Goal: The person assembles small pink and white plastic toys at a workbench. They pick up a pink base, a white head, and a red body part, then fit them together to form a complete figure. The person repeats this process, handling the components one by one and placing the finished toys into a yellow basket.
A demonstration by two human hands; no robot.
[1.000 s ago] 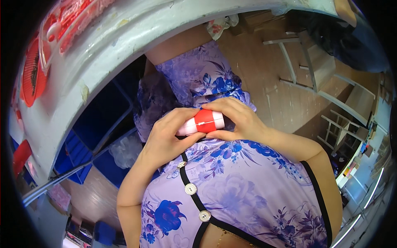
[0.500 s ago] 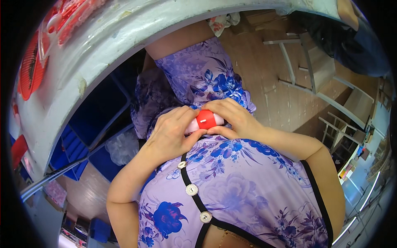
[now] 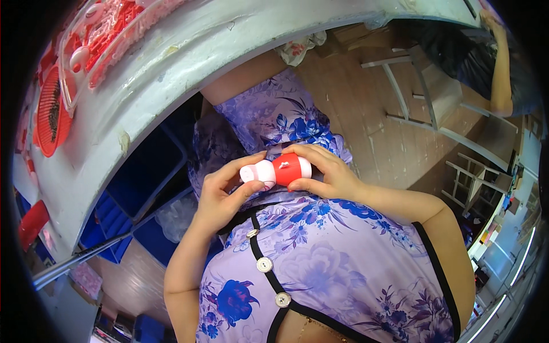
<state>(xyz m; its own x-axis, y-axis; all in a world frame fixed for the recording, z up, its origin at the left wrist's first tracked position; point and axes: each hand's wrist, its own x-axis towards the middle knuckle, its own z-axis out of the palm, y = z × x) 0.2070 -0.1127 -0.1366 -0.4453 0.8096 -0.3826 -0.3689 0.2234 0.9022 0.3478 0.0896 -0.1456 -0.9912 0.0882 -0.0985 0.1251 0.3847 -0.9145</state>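
Note:
A small rounded plastic figure (image 3: 287, 170), pink at one end with a red middle and a pale base, lies sideways over my lap between both hands. My left hand (image 3: 220, 193) holds its pink end, the thumb below and the fingers above. Around the red part and base, my right hand (image 3: 329, 171) is closed with its thumb underneath. A small white bit sticks out of the red surface. The figure's underside is hidden.
A white table (image 3: 189, 54) curves along the upper left, bearing red and pink plastic parts (image 3: 106, 40) and a red oval basket (image 3: 46, 123) with dark bits. Below are blue crates (image 3: 143, 171) and a clear plastic bag (image 3: 176, 220). Stools (image 3: 437, 86) and another person's arm (image 3: 502, 71) are at right.
My left hand has shifted left along the figure, uncovering its pink end. The right hand still grips the red part. The other person's arm shows more at the upper right.

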